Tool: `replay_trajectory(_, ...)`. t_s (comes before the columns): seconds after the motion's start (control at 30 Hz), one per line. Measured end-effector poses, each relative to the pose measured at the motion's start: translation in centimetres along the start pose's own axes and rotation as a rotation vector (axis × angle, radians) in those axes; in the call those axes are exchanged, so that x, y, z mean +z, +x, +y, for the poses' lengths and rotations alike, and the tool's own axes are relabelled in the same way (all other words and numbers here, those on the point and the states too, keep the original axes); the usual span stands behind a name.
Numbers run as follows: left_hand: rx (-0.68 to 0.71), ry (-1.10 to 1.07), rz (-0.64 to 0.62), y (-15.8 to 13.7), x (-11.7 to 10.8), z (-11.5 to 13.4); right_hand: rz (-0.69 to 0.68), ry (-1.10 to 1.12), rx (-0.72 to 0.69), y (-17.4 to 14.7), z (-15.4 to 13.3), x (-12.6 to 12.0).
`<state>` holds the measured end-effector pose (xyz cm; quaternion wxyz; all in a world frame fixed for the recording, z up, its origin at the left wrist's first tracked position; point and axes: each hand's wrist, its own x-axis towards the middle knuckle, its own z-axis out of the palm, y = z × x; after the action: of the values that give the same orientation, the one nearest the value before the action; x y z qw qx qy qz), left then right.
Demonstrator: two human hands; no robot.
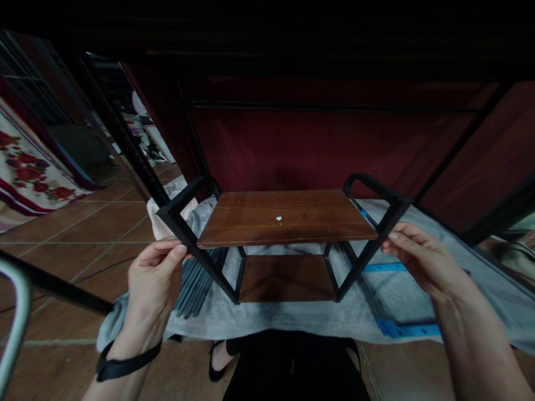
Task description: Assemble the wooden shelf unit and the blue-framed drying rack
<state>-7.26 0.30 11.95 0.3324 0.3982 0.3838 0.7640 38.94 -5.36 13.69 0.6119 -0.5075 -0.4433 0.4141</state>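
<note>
Head view: the left hand (154,275) and right hand (418,259) each pinch one side of the two-tier rack (288,225) between thumb and fingers. It stands upright, midway along the near edge of the grey cloth (209,327). Grey rods (195,285) lie toward the cloth's left edge, blue-ended bars (412,329) toward its right. Behind rises a dark red panel (267,145).

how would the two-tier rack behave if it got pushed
The rack likely stays stiff, its boards set in a rigid-looking black frame. It may be fairly light, as the boards look thin. The cloth beneath could bunch up.
</note>
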Motion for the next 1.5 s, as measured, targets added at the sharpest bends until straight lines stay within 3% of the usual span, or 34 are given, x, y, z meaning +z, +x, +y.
replay_trajectory(0.23, -0.002, -0.003, -0.002, -0.21, 0.26, 0.38, 0.035, -0.045, -0.073, -0.09, 0.13, 0.15)
replay_trajectory(0.7, 0.063, 0.05, -0.038, 0.34, -0.36, 0.14, -0.013, 0.06, 0.033, 0.28, 0.03, -0.11)
replay_trajectory(1.0, -0.047, -0.017, -0.015, 0.32, 0.12, 0.07, 0.042, -0.031, -0.109, -0.02, 0.12, 0.52)
replay_trajectory(1.5, -0.01, 0.0, -0.056, 0.47, -0.5, -0.11, 0.019, 0.026, -0.029, 0.13, -0.42, 0.59)
